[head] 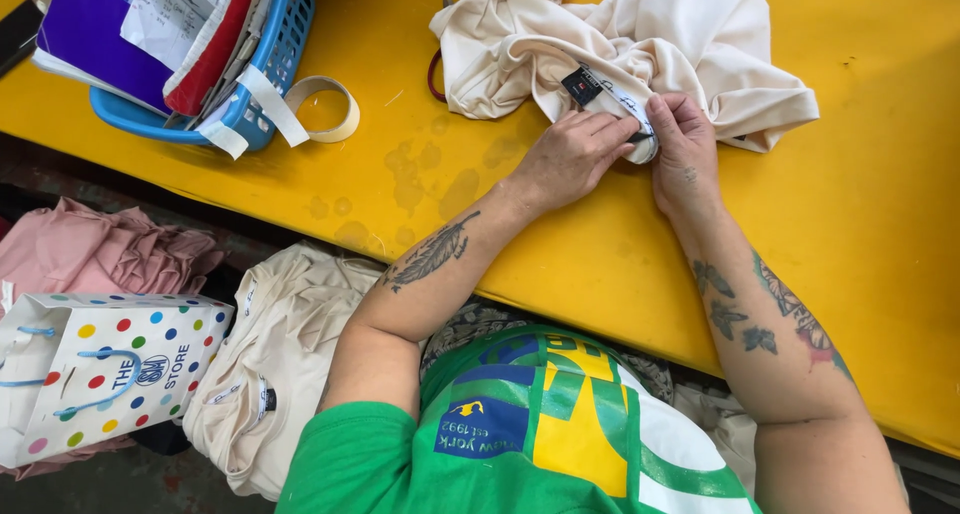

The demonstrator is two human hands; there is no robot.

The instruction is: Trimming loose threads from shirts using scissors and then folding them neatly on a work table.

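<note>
Near the far edge of the yellow table lies a crumpled cream cotton garment — soft, light, floppy, best held by its neckband. The left hand and right hand both pinch that neckband beside the small dark label, fingers closed on cloth.

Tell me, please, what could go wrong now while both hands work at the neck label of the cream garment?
1. The left hand and right hand pinch the cream garment at its neck label, while the rest lies bunched; a pull might drag it out of shape.
2. Faint stains mark the yellow table beside it; if damp, they could soil the fabric.
3. The tape roll lies close and could catch a sleeve.
</note>
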